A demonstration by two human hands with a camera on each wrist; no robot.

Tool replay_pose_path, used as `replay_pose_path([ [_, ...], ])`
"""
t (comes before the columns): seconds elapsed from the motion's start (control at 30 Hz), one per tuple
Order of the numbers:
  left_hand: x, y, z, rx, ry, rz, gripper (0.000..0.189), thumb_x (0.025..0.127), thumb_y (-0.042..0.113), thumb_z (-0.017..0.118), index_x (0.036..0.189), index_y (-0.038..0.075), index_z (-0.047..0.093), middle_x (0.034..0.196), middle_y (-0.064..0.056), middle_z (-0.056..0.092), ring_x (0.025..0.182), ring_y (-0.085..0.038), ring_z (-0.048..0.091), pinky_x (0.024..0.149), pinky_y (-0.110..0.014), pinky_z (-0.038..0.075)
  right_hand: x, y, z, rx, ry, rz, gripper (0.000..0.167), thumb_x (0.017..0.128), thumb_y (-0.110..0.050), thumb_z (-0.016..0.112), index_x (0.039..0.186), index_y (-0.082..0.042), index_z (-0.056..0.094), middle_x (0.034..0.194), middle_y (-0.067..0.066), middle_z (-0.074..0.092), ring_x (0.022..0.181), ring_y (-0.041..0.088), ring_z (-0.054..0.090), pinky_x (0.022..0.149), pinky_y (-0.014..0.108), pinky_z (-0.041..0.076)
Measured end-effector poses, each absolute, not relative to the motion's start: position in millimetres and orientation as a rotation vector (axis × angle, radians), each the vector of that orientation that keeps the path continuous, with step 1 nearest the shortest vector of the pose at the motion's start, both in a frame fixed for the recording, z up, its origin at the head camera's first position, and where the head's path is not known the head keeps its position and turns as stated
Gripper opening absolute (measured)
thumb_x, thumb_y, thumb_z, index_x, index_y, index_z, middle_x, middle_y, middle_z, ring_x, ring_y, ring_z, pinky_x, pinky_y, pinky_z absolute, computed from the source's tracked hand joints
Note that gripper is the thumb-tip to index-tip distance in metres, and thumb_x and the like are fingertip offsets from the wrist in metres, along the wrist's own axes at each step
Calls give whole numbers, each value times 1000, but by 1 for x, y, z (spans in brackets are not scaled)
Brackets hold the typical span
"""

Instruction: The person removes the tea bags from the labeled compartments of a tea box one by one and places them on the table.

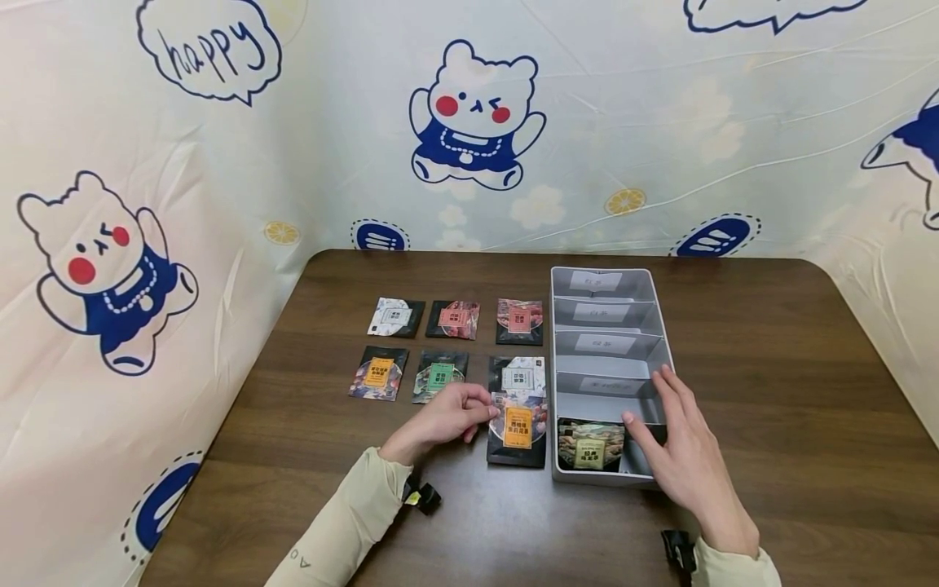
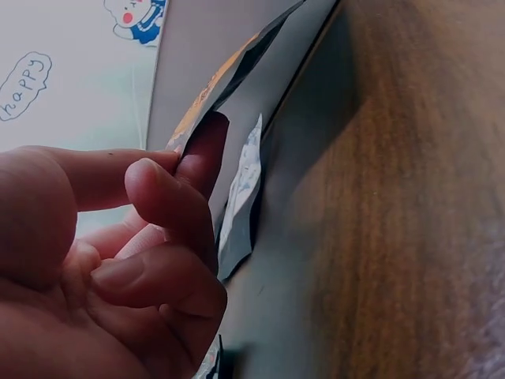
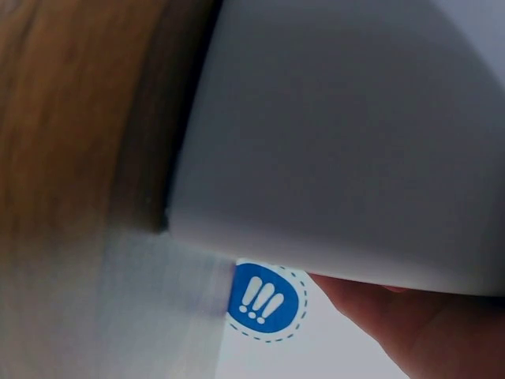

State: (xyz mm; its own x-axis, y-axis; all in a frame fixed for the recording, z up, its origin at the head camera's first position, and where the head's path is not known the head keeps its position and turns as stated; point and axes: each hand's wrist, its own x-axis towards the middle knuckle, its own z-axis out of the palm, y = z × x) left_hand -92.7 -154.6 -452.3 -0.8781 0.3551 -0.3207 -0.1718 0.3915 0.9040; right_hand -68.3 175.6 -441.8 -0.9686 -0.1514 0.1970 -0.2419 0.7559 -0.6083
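My left hand (image 1: 449, 414) pinches a black tea sachet with an orange label (image 1: 517, 428) by its left edge; in the left wrist view the sachet (image 2: 213, 91) is tilted up off the table. Partly beneath it lies a sachet with a white label (image 1: 519, 373). To the right stands a grey divided box (image 1: 605, 479), and its front compartment holds a dark sachet with a yellow-green label (image 1: 589, 450). Over the box's right rim rests my right hand (image 1: 693, 461), fingers extended and thumb above the inside. In the right wrist view the box wall (image 3: 331, 158) hides most of that hand.
Two loose rows of sachets lie left of the box, among them a green-labelled one (image 1: 442, 375), an orange-labelled one (image 1: 377, 373) and a red-labelled one (image 1: 519, 320). Paper labels (image 1: 601, 312) mark the box's dividers. A printed curtain (image 1: 337, 122) hangs behind the wooden table (image 1: 792, 367).
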Motion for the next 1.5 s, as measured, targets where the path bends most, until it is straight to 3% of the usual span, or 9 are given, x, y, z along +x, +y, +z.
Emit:
replay_pose_path([
  [0.57,-89,-155,-459,140,2201,1400,12,92,14,63,86,5,69,46,4,47,37,-8,41,41,-22,32,-69,175,-442,320,-2819,1007,71,94,-36,61,148,-1,32,156,19,27,135,46,35,97,64,33],
  [0.83,-88,-152,-460,202,2325,1301,17,91,14,64,79,3,71,64,-7,68,45,-4,42,44,-21,29,-70,175,-441,324,-2815,1006,72,94,-36,62,148,0,32,155,19,27,134,46,36,97,64,33],
  [0.97,-87,-151,-458,223,2362,1266,17,91,12,64,78,2,71,67,-11,70,46,-4,43,46,-21,29,-70,175,-441,323,-2822,1004,72,94,-37,61,148,0,31,156,19,26,135,46,35,98,65,33],
  [1.5,-82,-152,-458,153,2308,1256,16,91,12,63,78,3,69,62,-1,65,40,-4,40,41,-20,33,-68,175,-443,324,-2804,1009,70,94,-35,62,148,-2,32,155,18,28,134,46,36,96,64,34],
])
